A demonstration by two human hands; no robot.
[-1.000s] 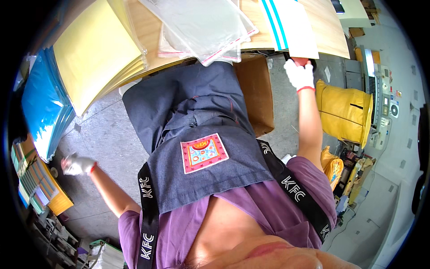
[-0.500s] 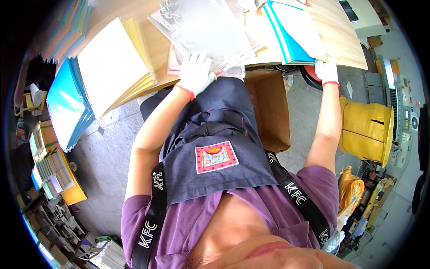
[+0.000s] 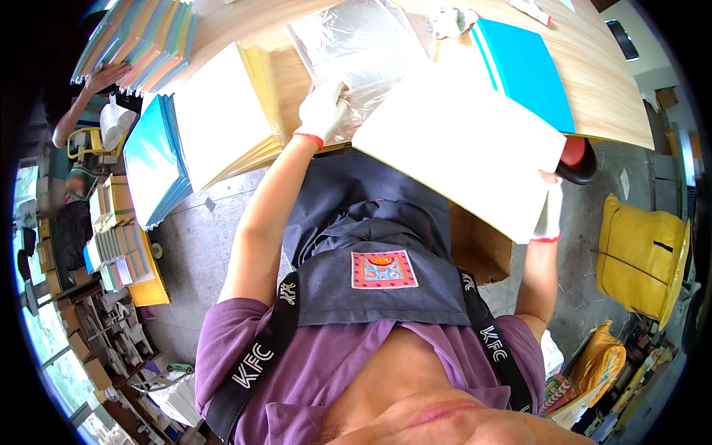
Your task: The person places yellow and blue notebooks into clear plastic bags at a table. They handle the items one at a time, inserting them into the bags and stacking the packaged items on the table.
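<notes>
In a workroom with a grey floor, a wood-grained table (image 3: 604,93) is placed in front of the person, and a yellow sack (image 3: 641,256) is seen on the right side. Under the table edge, a cardboard box (image 3: 482,248) is partly covered from view. A large white sheet (image 3: 460,141) is held by the right hand (image 3: 550,204), which is dressed in a white glove with red cuff. Its right edge is grasped, with the thumb on top and the other fingers mostly hidden below. The sheet is held across the near table edge, and a blue stack (image 3: 530,74) is partly overlapped by it. The left hand (image 3: 320,111), also gloved, is placed at the near end of the clear plastic bags (image 3: 356,37). Its fingers are curled there; whether the film is pinched cannot be told. To the left of the bags, a white stack (image 3: 222,111) is laid, and beside it blue packets (image 3: 154,163). Farther left, a multicoloured stack (image 3: 141,41) is touched by another person's hand (image 3: 107,76).
</notes>
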